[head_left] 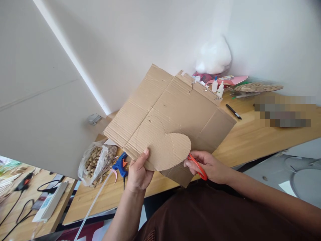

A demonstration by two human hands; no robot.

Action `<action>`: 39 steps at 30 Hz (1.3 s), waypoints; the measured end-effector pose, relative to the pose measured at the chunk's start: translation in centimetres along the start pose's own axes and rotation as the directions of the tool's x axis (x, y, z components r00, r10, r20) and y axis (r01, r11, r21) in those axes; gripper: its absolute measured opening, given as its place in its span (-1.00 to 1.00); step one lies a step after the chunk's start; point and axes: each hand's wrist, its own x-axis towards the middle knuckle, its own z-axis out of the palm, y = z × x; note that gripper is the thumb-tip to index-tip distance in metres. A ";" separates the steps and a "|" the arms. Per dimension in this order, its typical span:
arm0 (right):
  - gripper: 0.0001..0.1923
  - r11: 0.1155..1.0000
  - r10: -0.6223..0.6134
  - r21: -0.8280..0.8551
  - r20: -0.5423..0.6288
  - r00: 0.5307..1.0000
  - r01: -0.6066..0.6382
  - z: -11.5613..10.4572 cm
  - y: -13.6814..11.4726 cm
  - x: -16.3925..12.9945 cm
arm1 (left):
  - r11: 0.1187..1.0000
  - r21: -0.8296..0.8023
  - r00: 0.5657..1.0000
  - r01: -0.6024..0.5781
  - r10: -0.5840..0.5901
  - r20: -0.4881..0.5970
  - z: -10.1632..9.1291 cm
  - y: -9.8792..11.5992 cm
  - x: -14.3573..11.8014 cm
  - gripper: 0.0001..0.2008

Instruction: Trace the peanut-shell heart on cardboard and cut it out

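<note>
The sheet of cardboard [180, 107] is held up above the table [253, 130], the left grip [140, 170] clamped on its near edge with the thumb on top and the right grip [204, 164] closed around red scissors [202, 171] at the rounded flap [173, 150], blades hidden from me. For a clean edge, I judge it best to steady the sheet, turn it into the blades, and follow the faint curved line [136, 134] in short bites.

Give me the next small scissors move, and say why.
Probably bring the scissors to where the cut edge of the curved flap meets the drawn line and snip on: the line crosses uncut cardboard, which the left hand grips, and the right hand holds the scissors.
</note>
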 end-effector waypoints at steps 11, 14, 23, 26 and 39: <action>-0.67 0.988 -0.142 0.079 0.169 0.975 0.130 1.0 -0.2 0.5 | 0.999 0.030 0.998 -0.027 0.025 0.056 -1.3 -0.3 -1.6 -0.57; -0.73 0.984 -0.175 0.060 0.183 0.967 0.167 1.1 -0.2 0.7 | 0.999 0.016 0.998 -0.030 0.029 0.047 -1.6 -0.2 -1.9 -0.52; -0.81 0.985 -0.165 0.008 0.280 0.946 0.170 0.1 -3.1 1.2 | 0.996 -0.026 0.995 -0.085 0.086 0.054 -1.9 -0.3 -2.5 -0.45; -0.78 0.968 -0.225 -0.033 0.312 0.923 0.248 0.5 -3.7 1.5 | 0.998 -0.044 0.998 -0.042 0.044 0.048 -2.0 -0.4 -2.4 -0.46; -0.80 0.827 -0.479 -0.198 0.244 0.843 0.527 2.0 -3.3 4.2 | 0.991 -0.121 0.998 0.049 -0.044 0.044 -2.4 -0.6 -2.2 -0.56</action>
